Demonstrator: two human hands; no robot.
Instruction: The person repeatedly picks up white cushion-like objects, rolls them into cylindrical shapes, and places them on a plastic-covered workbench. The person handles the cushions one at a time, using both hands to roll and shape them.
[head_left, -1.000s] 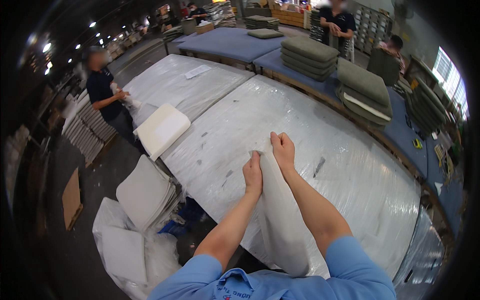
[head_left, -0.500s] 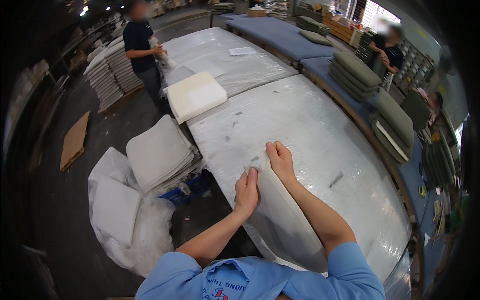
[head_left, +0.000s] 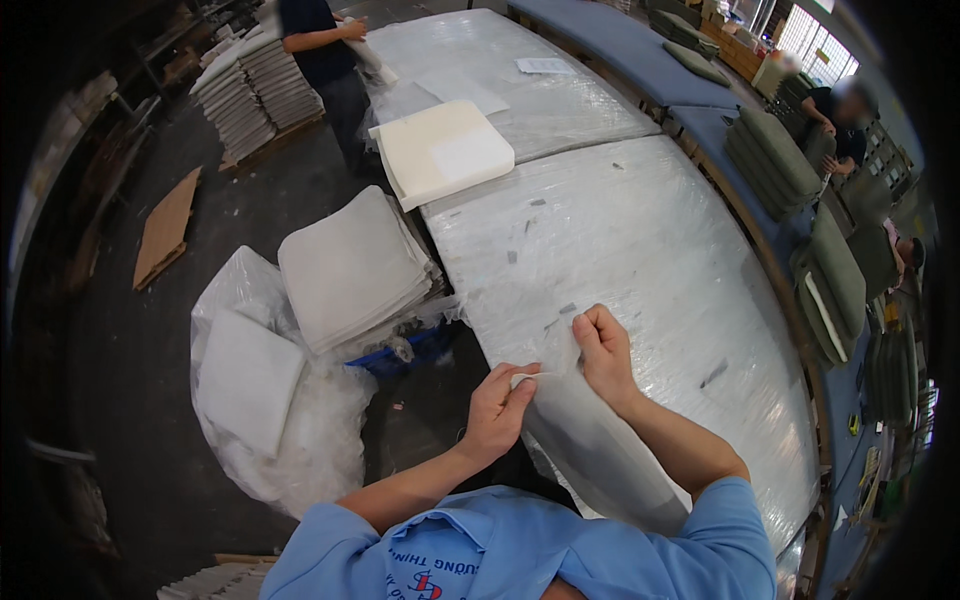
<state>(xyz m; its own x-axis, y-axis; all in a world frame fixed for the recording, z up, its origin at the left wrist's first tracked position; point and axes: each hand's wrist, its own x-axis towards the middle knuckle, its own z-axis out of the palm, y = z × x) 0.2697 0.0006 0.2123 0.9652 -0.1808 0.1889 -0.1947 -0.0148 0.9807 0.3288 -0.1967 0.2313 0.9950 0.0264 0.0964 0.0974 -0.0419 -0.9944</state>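
Note:
A light-grey cushion cover [head_left: 600, 452] stands on edge in front of my body, with a cushion-like bulk to it; whether foam is inside I cannot tell. My left hand [head_left: 497, 410] pinches the near-left part of its upper edge between thumb and fingers. At the far corner of that edge, my right hand [head_left: 606, 355] is closed on the fabric, thumb uppermost. Between the two hands the edge is drawn slightly apart. The lower end of the cover rests against my shirt and the plastic-wrapped table [head_left: 590, 230].
A cream foam pad [head_left: 415, 150] lies at the table's left edge. Left of the table are a stack of pale fabric sheets [head_left: 345, 265] and a plastic bag [head_left: 330, 450] with a white pad [head_left: 248, 380]. Green cushions [head_left: 770, 165] line the blue bench at right. Co-workers stand beyond.
My hands have spread a little farther apart along the cover's edge, both still gripping it. My view has shifted, so the table and stacks sit farther right and higher.

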